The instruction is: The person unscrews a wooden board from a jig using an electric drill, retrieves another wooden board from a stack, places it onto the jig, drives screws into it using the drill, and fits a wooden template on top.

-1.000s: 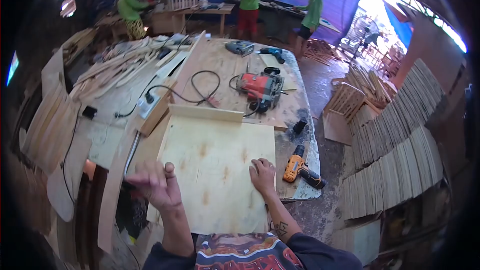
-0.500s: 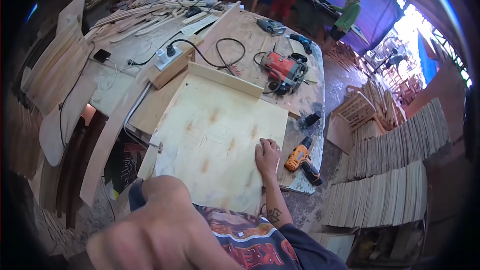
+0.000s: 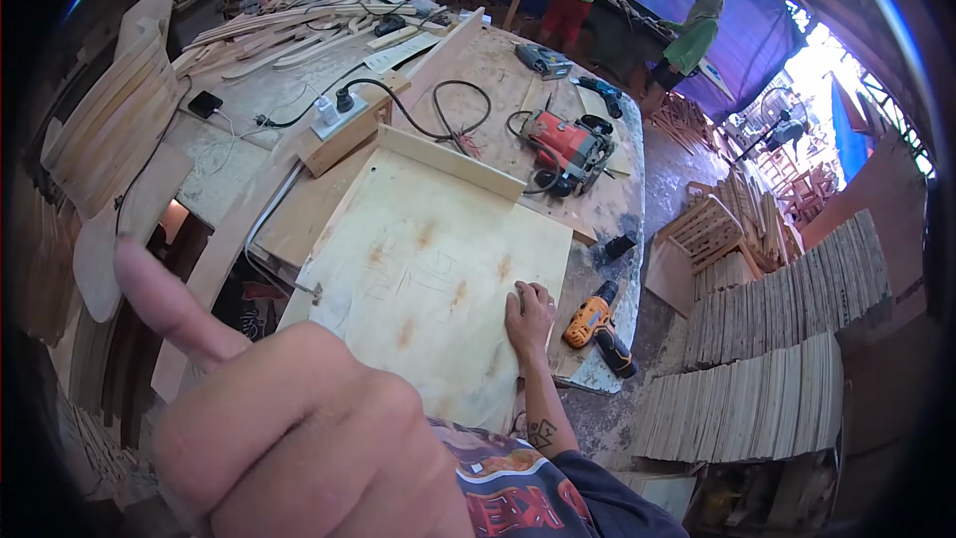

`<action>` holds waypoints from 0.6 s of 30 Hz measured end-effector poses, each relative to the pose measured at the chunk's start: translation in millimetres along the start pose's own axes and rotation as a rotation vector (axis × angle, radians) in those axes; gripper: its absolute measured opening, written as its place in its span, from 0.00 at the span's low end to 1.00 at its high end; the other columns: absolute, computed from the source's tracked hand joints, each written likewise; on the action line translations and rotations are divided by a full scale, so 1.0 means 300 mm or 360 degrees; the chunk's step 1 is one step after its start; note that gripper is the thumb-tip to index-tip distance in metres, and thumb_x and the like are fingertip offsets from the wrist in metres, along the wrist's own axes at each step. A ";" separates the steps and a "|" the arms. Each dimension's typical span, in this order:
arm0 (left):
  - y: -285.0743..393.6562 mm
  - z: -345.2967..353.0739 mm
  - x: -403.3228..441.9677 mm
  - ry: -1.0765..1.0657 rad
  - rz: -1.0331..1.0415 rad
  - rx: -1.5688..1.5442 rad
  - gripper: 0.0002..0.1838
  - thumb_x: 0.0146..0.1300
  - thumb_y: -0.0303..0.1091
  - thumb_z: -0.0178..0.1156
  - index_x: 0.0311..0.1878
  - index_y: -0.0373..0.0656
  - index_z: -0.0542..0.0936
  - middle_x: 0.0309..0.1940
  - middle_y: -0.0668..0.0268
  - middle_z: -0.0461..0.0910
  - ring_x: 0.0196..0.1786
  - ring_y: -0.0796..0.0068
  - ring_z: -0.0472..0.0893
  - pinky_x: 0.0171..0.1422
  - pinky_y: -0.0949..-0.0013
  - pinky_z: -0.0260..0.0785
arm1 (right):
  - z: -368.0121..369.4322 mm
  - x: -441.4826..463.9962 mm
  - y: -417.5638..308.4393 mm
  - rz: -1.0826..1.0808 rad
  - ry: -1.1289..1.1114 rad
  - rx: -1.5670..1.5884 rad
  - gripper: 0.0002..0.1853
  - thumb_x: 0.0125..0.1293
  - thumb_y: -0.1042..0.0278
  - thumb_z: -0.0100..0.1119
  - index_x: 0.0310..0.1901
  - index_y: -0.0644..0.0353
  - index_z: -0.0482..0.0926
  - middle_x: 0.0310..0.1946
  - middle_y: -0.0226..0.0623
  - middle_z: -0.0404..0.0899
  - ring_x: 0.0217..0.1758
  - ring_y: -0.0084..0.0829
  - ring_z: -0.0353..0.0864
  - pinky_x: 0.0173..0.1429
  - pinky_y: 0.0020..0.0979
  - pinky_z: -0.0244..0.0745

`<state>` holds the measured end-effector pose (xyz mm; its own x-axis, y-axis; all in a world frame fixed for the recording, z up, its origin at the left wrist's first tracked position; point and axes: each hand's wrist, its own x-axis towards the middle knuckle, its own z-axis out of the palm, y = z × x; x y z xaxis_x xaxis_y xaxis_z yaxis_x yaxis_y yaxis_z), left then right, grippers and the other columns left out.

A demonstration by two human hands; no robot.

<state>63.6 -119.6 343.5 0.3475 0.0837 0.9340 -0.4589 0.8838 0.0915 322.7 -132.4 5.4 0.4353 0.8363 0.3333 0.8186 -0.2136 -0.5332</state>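
My left hand (image 3: 309,428) is raised large and close to the camera at the lower left. Its fingers are folded into a fist, one digit that looks like the thumb points up and left, and nothing shows in it. My right hand (image 3: 530,317) rests with its fingers on the right part of a pale plywood panel (image 3: 398,249). Pencil marks and brown stains show on the panel. A raised wooden strip (image 3: 453,161) runs along its far edge. Just right of that hand lies an orange cordless drill (image 3: 591,317).
Beyond the panel are a red power tool (image 3: 563,139), a power strip (image 3: 339,118) on a wooden block, and a grey tool (image 3: 544,61). Stacked wooden slats (image 3: 737,399) stand at the right. A person in a green top (image 3: 689,40) and others work at the back.
My left hand has come up closer to the camera, with one digit now extended up and left. My right hand stays on the panel. The view has shifted slightly.
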 end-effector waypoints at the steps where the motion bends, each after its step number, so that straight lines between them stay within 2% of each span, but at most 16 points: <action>1: -0.001 0.002 -0.006 0.0010 0.0029 0.0025 0.35 0.74 0.41 0.29 0.09 0.45 0.69 0.09 0.71 0.63 0.12 0.80 0.63 0.46 0.29 0.71 | -0.002 0.000 -0.002 0.0005 -0.0009 0.0010 0.15 0.57 0.64 0.59 0.46 0.55 0.79 0.48 0.41 0.75 0.53 0.44 0.71 0.60 0.44 0.61; 5: -0.020 0.030 -0.009 0.0082 0.0072 0.0290 0.33 0.73 0.42 0.31 0.08 0.47 0.66 0.08 0.72 0.60 0.13 0.81 0.62 0.45 0.37 0.75 | -0.006 0.003 -0.007 0.0004 -0.0010 -0.0003 0.14 0.58 0.63 0.57 0.46 0.55 0.79 0.48 0.41 0.75 0.53 0.43 0.72 0.60 0.43 0.61; 7: -0.035 0.050 -0.044 0.0164 0.0237 0.0450 0.30 0.71 0.40 0.35 0.07 0.50 0.61 0.08 0.73 0.59 0.12 0.81 0.61 0.35 0.57 0.78 | -0.012 0.003 -0.014 0.0005 -0.0012 0.0007 0.14 0.58 0.63 0.57 0.46 0.55 0.79 0.48 0.41 0.75 0.53 0.43 0.72 0.60 0.43 0.61; 8: -0.035 0.052 -0.043 0.0167 0.0242 0.0452 0.30 0.71 0.40 0.35 0.07 0.50 0.61 0.08 0.73 0.59 0.12 0.81 0.61 0.35 0.57 0.78 | -0.013 0.002 -0.017 0.0009 -0.0011 0.0016 0.14 0.58 0.63 0.57 0.46 0.55 0.79 0.48 0.41 0.75 0.53 0.43 0.72 0.60 0.44 0.61; 12: -0.043 0.057 -0.007 0.0246 0.0197 0.0701 0.28 0.69 0.36 0.37 0.07 0.52 0.58 0.07 0.74 0.58 0.11 0.83 0.60 0.25 0.72 0.70 | -0.006 0.003 -0.008 0.0016 -0.0015 0.0019 0.15 0.57 0.64 0.58 0.47 0.55 0.79 0.48 0.41 0.75 0.54 0.44 0.71 0.60 0.44 0.60; 14: -0.053 0.058 -0.005 0.0269 0.0184 0.0767 0.28 0.69 0.35 0.38 0.07 0.52 0.57 0.07 0.74 0.58 0.11 0.83 0.60 0.23 0.75 0.68 | -0.004 0.003 -0.005 0.0005 -0.0013 0.0008 0.15 0.57 0.64 0.59 0.47 0.55 0.79 0.48 0.41 0.75 0.54 0.44 0.71 0.60 0.44 0.60; 17: -0.108 0.071 -0.022 0.0320 0.0444 0.0994 0.25 0.63 0.28 0.41 0.07 0.53 0.57 0.07 0.75 0.58 0.09 0.85 0.58 0.18 0.80 0.62 | -0.004 0.002 -0.007 -0.0005 -0.0006 0.0021 0.15 0.57 0.64 0.59 0.46 0.55 0.79 0.47 0.41 0.75 0.54 0.44 0.71 0.59 0.44 0.60; 18: -0.139 0.073 -0.022 0.0403 0.0762 0.1108 0.24 0.59 0.23 0.44 0.07 0.53 0.57 0.06 0.76 0.57 0.09 0.87 0.58 0.16 0.82 0.61 | -0.002 0.004 -0.005 -0.0005 -0.0010 0.0019 0.15 0.57 0.64 0.59 0.46 0.55 0.79 0.47 0.41 0.75 0.54 0.44 0.71 0.59 0.44 0.60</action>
<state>62.5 -167.0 341.1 0.1229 0.5458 0.8288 -0.9671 0.2532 -0.0233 322.3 -131.4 7.1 0.4305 0.8400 0.3301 0.8153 -0.2050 -0.5416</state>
